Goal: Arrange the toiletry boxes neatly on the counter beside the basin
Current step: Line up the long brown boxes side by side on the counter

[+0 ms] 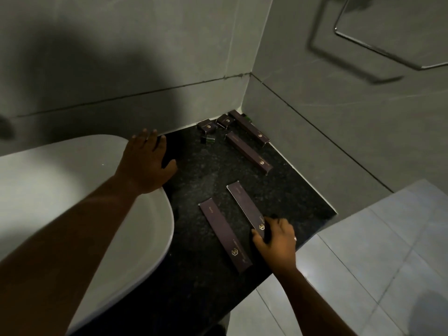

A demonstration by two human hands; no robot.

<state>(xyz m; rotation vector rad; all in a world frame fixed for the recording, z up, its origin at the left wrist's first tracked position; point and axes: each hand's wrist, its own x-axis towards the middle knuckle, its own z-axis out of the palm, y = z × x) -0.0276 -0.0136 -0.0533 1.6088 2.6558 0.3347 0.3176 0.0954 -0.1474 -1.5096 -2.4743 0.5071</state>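
Note:
Several dark purple toiletry boxes with gold logos lie on the black speckled counter (206,170). My right hand (276,238) grips the near end of one long box (244,204). A second long box (224,235) lies flat just left of it. Two more long boxes (248,152) (248,126) lie farther back, along the right wall. Two small square boxes (207,126) (225,121) sit in the back corner. My left hand (145,161) rests flat, fingers spread, on the rim of the white basin (72,190), with its fingertips over the counter.
A small dark bottle (208,139) with a green tint lies near the back corner, and a green item (246,116) peeks out behind the farthest box. Grey tiled walls close the counter at the back and right. A chrome towel holder (388,44) hangs upper right. Tiled floor lies lower right.

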